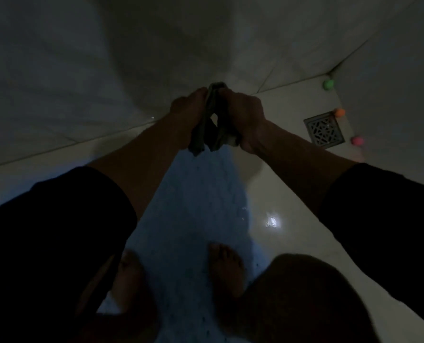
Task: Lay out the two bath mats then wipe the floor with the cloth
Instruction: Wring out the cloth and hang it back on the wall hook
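Gripping cloth [212,125] w/ both hands [190,105] [244,112], fingers hidden, dim.

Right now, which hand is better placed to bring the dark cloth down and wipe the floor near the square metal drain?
Probably the right hand: it grips the dark cloth on the side where the square metal drain lies. The left hand is farther away.

We see a dark grey-green cloth [212,125], a pale blue mat [193,206] with what may be small dark dots, a cream floor [292,194], a grey latticed drain [324,131], and green [328,84], orange [339,112] and pink [356,140] balls.
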`<action>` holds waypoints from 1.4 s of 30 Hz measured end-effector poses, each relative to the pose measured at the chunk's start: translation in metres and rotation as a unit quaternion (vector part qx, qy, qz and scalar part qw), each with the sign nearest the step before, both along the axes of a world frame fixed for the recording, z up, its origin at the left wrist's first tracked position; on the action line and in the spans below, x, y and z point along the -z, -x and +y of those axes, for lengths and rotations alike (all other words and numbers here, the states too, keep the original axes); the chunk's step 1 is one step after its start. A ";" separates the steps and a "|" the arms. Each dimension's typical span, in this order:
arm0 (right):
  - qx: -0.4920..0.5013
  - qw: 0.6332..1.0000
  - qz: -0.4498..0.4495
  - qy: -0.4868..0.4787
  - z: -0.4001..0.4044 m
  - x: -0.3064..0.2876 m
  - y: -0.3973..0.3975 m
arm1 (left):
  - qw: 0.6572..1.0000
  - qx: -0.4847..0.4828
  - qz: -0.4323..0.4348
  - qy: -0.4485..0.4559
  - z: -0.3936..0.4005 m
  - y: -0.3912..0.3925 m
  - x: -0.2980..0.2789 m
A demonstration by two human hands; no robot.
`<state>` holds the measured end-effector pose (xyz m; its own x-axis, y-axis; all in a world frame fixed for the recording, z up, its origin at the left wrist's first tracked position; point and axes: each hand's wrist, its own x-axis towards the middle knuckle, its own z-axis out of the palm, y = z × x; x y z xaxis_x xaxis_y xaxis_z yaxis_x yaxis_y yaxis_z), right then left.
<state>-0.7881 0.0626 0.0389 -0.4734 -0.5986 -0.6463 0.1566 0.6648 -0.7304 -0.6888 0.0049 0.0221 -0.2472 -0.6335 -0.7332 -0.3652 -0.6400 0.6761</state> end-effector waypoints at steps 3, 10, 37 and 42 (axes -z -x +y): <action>-0.030 0.999 -0.013 0.003 0.004 -0.065 -0.007 | 1.000 -0.009 -0.005 -0.013 0.007 -0.013 -0.065; 0.007 0.995 -0.093 0.023 0.018 -0.245 -0.020 | 0.998 -0.060 -0.004 -0.030 0.029 -0.035 -0.263; -0.338 0.933 -0.052 0.117 0.118 -0.763 -0.052 | 0.970 -0.097 0.013 0.225 0.184 -0.133 -0.796; -0.423 0.883 0.104 0.177 0.142 -0.842 -0.054 | 0.943 -0.046 -0.023 0.328 0.196 -0.145 -0.855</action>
